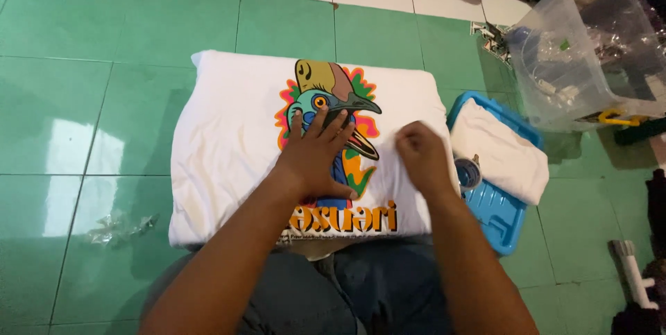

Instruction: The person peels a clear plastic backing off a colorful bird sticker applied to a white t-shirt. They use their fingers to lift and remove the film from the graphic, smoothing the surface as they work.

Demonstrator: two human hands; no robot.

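A folded white T-shirt (222,134) with a colourful bird-head print lies on the green tiled floor in front of me. My left hand (316,158) rests flat on the print, fingers spread and palm down. My right hand (422,158) lies on the shirt near its right edge with the fingers curled under; whether it pinches the fabric I cannot tell.
A blue plastic lid (496,213) to the right carries a folded white cloth (499,151) and a tape roll (468,172). A clear plastic tub (583,50) of odds and ends stands at the upper right. A crumpled clear wrapper (118,227) lies at the left.
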